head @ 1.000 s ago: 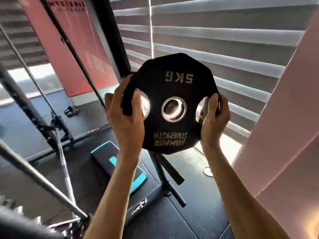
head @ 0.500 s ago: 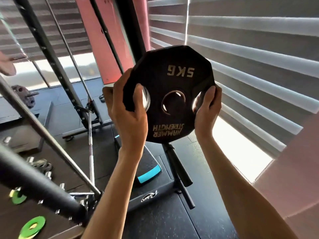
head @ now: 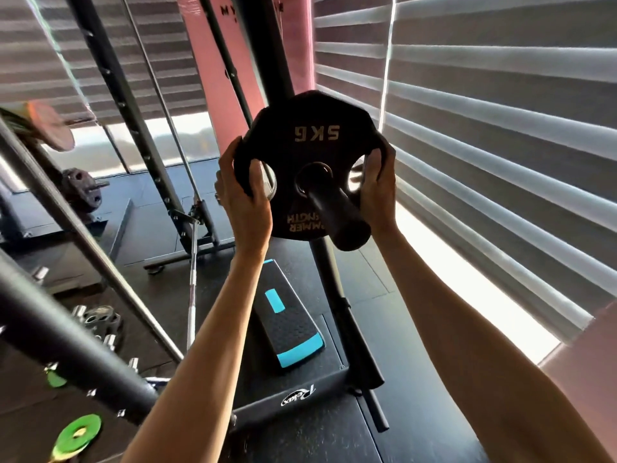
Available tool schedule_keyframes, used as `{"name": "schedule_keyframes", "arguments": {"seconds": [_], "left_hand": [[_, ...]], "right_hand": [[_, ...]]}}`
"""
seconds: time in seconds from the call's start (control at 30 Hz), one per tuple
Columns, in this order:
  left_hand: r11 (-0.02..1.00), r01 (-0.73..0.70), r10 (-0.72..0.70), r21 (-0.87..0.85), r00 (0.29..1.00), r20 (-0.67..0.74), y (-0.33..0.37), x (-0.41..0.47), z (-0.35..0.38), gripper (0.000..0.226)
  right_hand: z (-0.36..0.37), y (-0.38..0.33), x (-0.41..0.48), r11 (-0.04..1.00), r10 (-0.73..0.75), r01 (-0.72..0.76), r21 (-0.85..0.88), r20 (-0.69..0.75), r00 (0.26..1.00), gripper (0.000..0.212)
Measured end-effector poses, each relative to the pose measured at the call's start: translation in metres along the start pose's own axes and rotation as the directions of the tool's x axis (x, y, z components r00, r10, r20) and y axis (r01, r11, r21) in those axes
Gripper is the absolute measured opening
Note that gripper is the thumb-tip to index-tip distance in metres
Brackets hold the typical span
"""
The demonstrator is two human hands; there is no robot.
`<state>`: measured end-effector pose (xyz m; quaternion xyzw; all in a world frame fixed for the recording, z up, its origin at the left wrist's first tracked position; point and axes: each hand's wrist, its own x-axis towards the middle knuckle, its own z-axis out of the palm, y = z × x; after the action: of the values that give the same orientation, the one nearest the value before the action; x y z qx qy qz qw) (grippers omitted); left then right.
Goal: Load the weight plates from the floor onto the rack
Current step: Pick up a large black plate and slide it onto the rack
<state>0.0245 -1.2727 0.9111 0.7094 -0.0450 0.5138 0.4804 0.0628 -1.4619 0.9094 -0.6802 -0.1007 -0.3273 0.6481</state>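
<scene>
The left thumb (head: 257, 177) lies across the front of the plate (head: 314, 135) beside a grip hole. The other left fingers (head: 231, 154) curl round the plate's left rim, so the left hand (head: 245, 202) grips it. The right fingers (head: 375, 162) hook round the right rim at the other grip hole, and the right hand (head: 379, 195) grips there too. Both forearms reach up and forward, with the wrists just below the plate.

The plate is black, upright, and marked 5KG, which reads upside down. It sits on a peg (head: 337, 215) of the rack. The peg runs through the plate's centre hole and its blunt end sticks out toward the camera. The rack's post (head: 277, 58) rises behind the plate.

Below the plate, a black and teal step (head: 290, 324) lies on a dark box (head: 300, 390) on the black floor (head: 420, 372). A green plate (head: 78, 432) lies at the lower left, with small dumbbells (head: 100, 320) near it, too blurred to count. A barbell (head: 191, 289) stands on end against a frame (head: 133, 135). Further left, a dark plate (head: 81, 190) hangs on another peg. Striped blinds (head: 500, 128) cover the windows on the right and the left, with a pink panel (head: 213, 78) between them.
</scene>
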Motion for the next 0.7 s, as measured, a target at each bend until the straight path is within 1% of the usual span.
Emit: {"name": "schedule_keyframes", "arguments": {"seconds": [0.2,0.3,0.37,0.4,0.47,0.5,0.53,0.6,0.63,0.7], "left_hand": [[0.999,0.031,-0.031,0.018,0.999,0.022,-0.018,0.018,0.008,0.039],[0.999,0.044,-0.044,0.017,0.999,0.022,-0.021,0.017,0.008,0.044],[0.996,0.080,-0.081,0.039,0.996,0.024,-0.017,0.015,0.006,0.046],[0.992,0.117,-0.119,0.043,0.993,0.026,-0.015,0.012,0.004,0.047],[0.981,0.194,-0.195,0.016,0.980,0.036,-0.014,-0.003,-0.004,0.046],[0.977,0.214,-0.214,0.015,0.976,0.030,-0.019,-0.014,-0.009,0.043],[0.973,0.227,-0.228,0.033,0.973,0.025,-0.026,-0.028,-0.016,0.042],[0.949,0.289,-0.297,0.129,0.953,0.052,-0.045,-0.054,-0.036,0.035],[0.921,0.339,-0.359,0.194,0.930,0.082,-0.059,-0.067,-0.047,0.029],[0.837,0.456,-0.509,0.303,0.853,0.119,-0.089,-0.095,-0.074,0.020]], "right_hand": [[0.010,0.004,0.018,0.996,0.059,-0.055,-0.068,0.058,0.997,0.044],[0.011,0.000,0.019,0.995,0.087,-0.083,-0.064,0.072,0.994,0.043],[0.010,0.000,0.014,0.991,0.137,-0.135,-0.025,0.090,0.986,0.046],[0.012,0.009,0.011,0.982,0.190,-0.189,-0.023,0.099,0.977,0.051],[0.017,0.041,-0.001,0.942,0.333,-0.325,-0.079,0.110,0.937,0.060],[0.020,0.068,-0.007,0.922,0.383,-0.373,-0.104,0.102,0.918,0.059],[0.024,0.082,-0.022,0.905,0.423,-0.415,-0.090,0.097,0.901,0.052],[0.031,0.073,-0.067,0.839,0.539,-0.544,0.026,0.107,0.836,0.035],[0.034,0.066,-0.088,0.799,0.591,-0.599,0.043,0.129,0.797,0.035],[0.047,0.061,-0.129,0.741,0.658,-0.672,-0.011,0.212,0.722,0.047]]}}
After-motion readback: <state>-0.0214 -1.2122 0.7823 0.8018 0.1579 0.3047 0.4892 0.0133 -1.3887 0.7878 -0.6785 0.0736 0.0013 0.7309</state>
